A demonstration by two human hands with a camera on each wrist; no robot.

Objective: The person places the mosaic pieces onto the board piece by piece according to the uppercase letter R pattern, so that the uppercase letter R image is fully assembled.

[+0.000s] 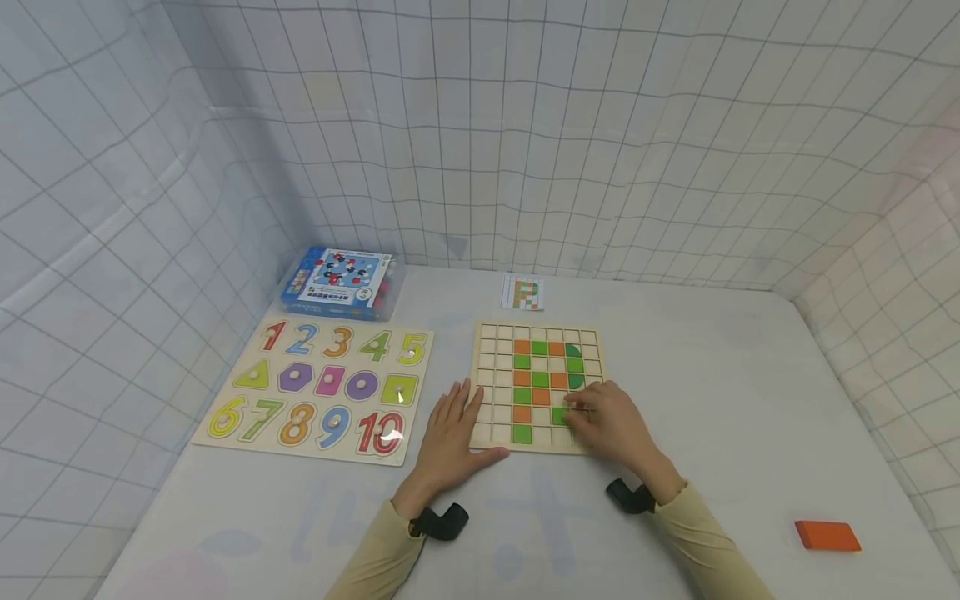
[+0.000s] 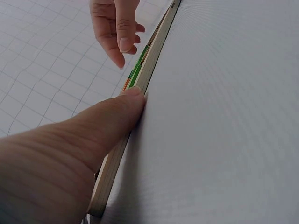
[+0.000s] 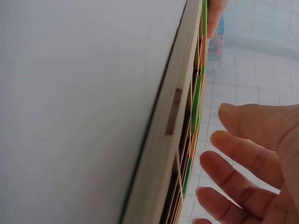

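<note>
A square wooden grid board (image 1: 487, 346) lies on the table, with green and orange tiles set in its cells in an R-like pattern. My left hand (image 1: 447, 442) rests at the board's lower left, fingers extended along the left side. Its thumb (image 2: 112, 119) presses on the near edge in the left wrist view. Over the board's lower right is my right hand (image 1: 615, 423), beside a green tile (image 1: 558, 416). Loosely bent fingers (image 3: 238, 182) stand apart from the thumb in the right wrist view, with nothing visible between them.
A small card (image 1: 523, 293) with a similar coloured pattern lies behind the board. On the left are a number-and-shape puzzle (image 1: 281, 400) and a blue-labelled box (image 1: 341, 283). An orange block (image 1: 827, 536) sits at the far right front. Grid-patterned sheeting (image 1: 480, 150) surrounds the table.
</note>
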